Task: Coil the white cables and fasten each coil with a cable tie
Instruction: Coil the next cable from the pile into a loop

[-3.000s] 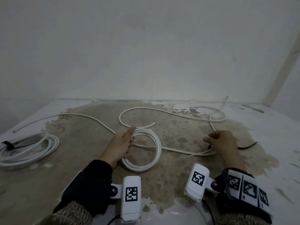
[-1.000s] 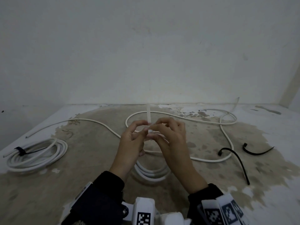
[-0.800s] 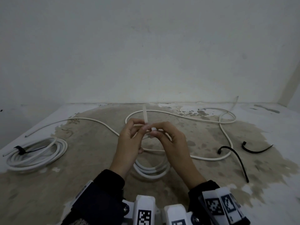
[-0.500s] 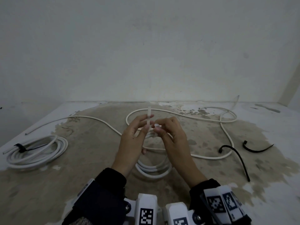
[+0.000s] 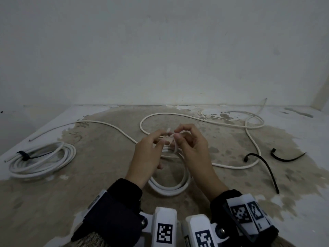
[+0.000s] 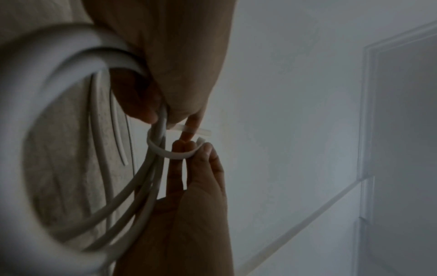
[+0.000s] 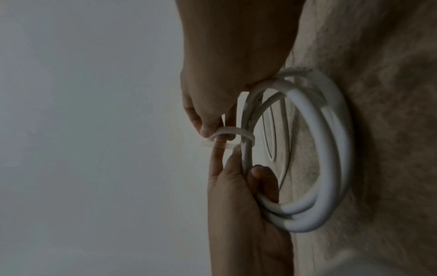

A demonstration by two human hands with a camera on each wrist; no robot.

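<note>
A small coil of white cable (image 5: 169,190) hangs between my hands above the stained floor, and its free length (image 5: 195,120) trails off across the floor to the back right. A white cable tie (image 5: 175,146) (image 6: 170,154) (image 7: 236,130) is looped round the coil's strands. My left hand (image 5: 162,139) (image 7: 236,158) grips the coil between thumb and fingers, and its forefinger rests on the tie's straight end (image 6: 189,130). My right hand (image 5: 175,138) (image 6: 189,147) pinches the tie's other, curved end. The two ends lie close together but are not joined.
A larger white coil (image 5: 41,161) bound by a black tie (image 5: 24,155) lies at the left. Two loose black cable ties (image 5: 265,168) (image 5: 286,157) lie on the floor at the right. A bare wall closes the back.
Three seconds ago the coil lay on the floor under my left hand while my right hand was far right. Both hands now hold it up, and the upright tie end has bent into a loop.
</note>
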